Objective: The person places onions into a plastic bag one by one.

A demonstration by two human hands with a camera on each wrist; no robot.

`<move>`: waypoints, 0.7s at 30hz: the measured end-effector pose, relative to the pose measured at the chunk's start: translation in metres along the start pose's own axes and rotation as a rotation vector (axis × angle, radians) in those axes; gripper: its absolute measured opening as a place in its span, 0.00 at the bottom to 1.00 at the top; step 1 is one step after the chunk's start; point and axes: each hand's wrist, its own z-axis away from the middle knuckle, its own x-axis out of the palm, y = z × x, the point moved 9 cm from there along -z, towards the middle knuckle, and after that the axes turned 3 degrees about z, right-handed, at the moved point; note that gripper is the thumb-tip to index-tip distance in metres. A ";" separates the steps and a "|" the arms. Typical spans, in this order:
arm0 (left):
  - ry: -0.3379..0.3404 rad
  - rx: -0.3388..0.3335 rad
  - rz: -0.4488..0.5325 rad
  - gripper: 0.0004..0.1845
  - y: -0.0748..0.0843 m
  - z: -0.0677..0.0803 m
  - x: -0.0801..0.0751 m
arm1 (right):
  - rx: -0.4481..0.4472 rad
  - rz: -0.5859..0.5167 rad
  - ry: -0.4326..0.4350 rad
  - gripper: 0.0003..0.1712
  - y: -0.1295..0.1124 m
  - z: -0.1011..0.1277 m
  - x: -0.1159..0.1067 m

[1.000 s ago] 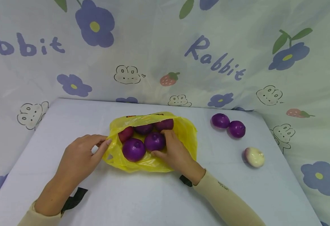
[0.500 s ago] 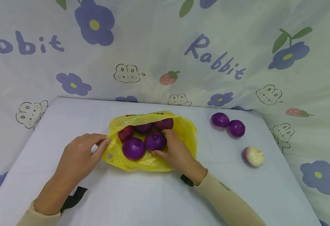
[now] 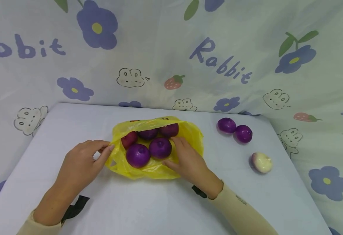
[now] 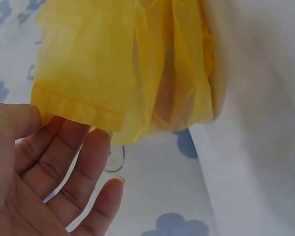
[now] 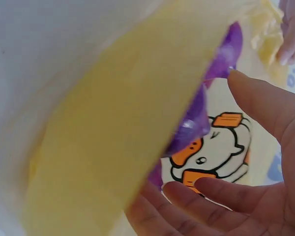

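A yellow plastic bag (image 3: pixel 193 133) lies on the table with its mouth facing me. Several purple onions sit inside, among them a front onion (image 3: pixel 137 156) and another onion (image 3: pixel 160 148) beside it. My left hand (image 3: pixel 80 163) pinches the bag's left edge between thumb and fingers; the left wrist view shows the bag's hem (image 4: pixel 78 108) in that pinch. At the bag's mouth, my right hand (image 3: pixel 190 161) has its thumb and fingers spread, with a small gap to the nearest onion. Part of its fingers is behind the bag film in the right wrist view.
Two purple onions, one (image 3: pixel 226 125) against the other (image 3: pixel 243 134), lie at the back right of the white table (image 3: pixel 148 205). Nearer stands a pale onion (image 3: pixel 261 163) with a purple side. A patterned curtain (image 3: pixel 159 49) hangs behind the table.
My right hand has drawn back slightly to the right, coming off the onion in the bag. My left hand keeps its pinch on the bag.
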 end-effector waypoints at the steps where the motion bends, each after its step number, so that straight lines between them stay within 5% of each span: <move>1: -0.002 -0.003 0.001 0.10 0.000 0.000 0.000 | 0.001 0.012 -0.004 0.51 -0.001 0.002 -0.001; 21: 0.003 0.013 -0.003 0.09 0.002 0.000 0.000 | -0.078 0.075 0.093 0.46 0.001 0.068 -0.046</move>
